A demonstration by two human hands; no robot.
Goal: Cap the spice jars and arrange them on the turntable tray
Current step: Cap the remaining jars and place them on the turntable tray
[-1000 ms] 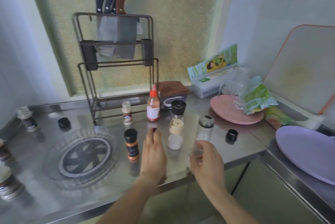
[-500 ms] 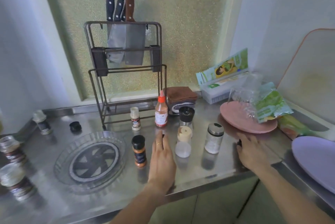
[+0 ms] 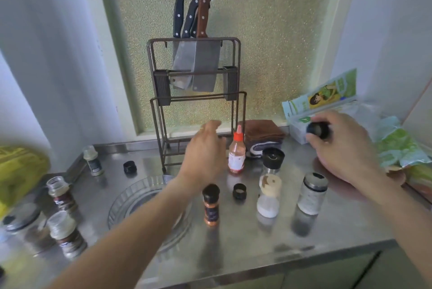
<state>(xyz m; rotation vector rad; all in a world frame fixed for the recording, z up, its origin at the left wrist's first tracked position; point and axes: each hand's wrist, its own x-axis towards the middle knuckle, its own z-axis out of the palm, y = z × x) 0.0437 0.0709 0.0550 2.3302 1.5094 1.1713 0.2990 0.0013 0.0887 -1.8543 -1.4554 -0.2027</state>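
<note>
Right now we are holding a small black cap [image 3: 317, 130] pinched in our right hand [image 3: 343, 148] at the right of the frame, while our left hand [image 3: 205, 150], fingers loosely open and gripping nothing, is reaching toward the rack [image 3: 196, 101] at centre.

Risk, as we judge it: the left forearm is crossing low over the tray [image 3: 131, 197] and passing close to the slim orange jar [image 3: 211, 204], which looks tall, narrow and easy to tip. The steel worktop [image 3: 233, 253] is looking slick and mirror-smooth, so a knocked jar would probably slide or roll. Two uncapped jars [image 3: 63, 214] are standing open at lower left, and any bump there could spill them.

The tray is clear ribbed plastic, round, and carrying no jars yet. Loose caps [image 3: 239, 191] are lying as short black rings.
</note>
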